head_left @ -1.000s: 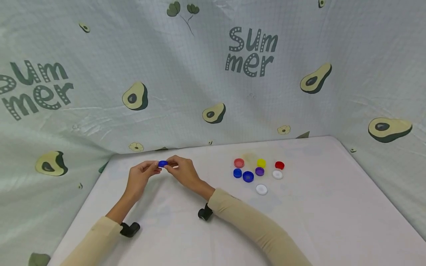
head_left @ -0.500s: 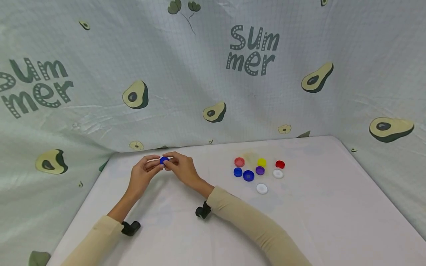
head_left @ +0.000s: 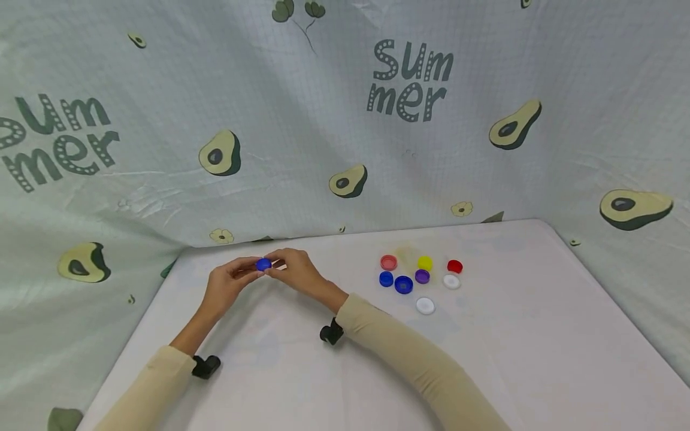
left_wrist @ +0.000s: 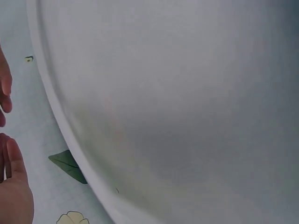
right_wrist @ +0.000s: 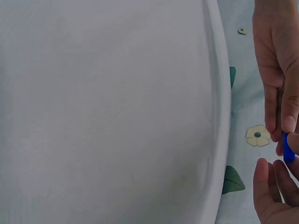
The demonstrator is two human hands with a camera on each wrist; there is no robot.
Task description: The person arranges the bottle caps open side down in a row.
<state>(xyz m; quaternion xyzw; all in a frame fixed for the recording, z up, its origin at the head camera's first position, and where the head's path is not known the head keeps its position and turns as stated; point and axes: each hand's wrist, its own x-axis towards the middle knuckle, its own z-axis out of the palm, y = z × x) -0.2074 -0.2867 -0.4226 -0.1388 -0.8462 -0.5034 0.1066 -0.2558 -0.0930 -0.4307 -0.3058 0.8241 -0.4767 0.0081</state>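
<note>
Above the far left of the table, both hands hold a blue bottle cap [head_left: 263, 264] between their fingertips. My left hand [head_left: 226, 284] pinches its left side; my right hand [head_left: 299, 273] grips its right side, with the thumb low. In the right wrist view, the blue cap [right_wrist: 288, 148] appears edge-on between the left hand [right_wrist: 280, 65] above and the right hand [right_wrist: 275, 196] below. At the left margin of the left wrist view, part of the left hand [left_wrist: 16, 198] shows below the right fingers [left_wrist: 4, 84]; the cap is out of that view.
Several loose caps lie right of the hands: pink-red [head_left: 388, 262], yellow [head_left: 424, 263], red [head_left: 454, 267], purple [head_left: 422, 276], two blue [head_left: 403, 284] and two white [head_left: 425, 306]. A printed cloth [head_left: 302, 120] hangs behind the white table [head_left: 539, 335].
The blue cap has been turned and tilted between the fingers, then shifted slightly left and down. The right fingers have changed their hold around it. The loose caps have stayed put.
</note>
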